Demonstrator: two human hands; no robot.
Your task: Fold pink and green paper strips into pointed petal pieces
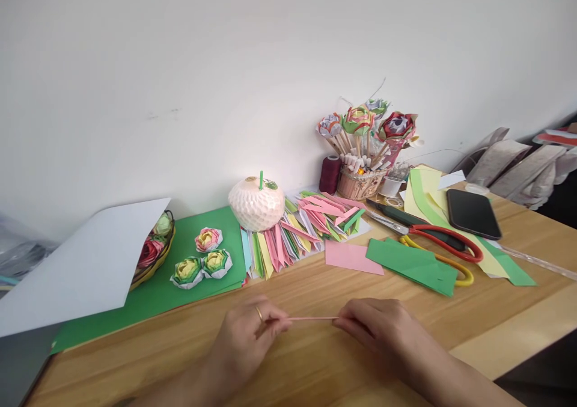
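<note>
Between my two hands a thin pink paper strip (313, 318) is stretched level above the wooden table, seen nearly edge-on. My left hand (252, 335), with a ring on one finger, pinches its left end. At the other end my right hand (381, 329) is closed on it, thumb below and fingers above. Beyond my hands lie a pink paper rectangle (351, 257) and a stack of green paper rectangles (410, 264). A heap of folded colored paper strips (306, 229) spreads farther back.
Three paper flowers (208, 239) sit on green sheets (189, 214) at the left, beside a basket (164, 250) partly under white paper (94, 257). Red-handled scissors (419, 229), a phone (473, 213) and a basket of paper flowers (360, 181) stand right. A white textured ornament (256, 205) is near the wall.
</note>
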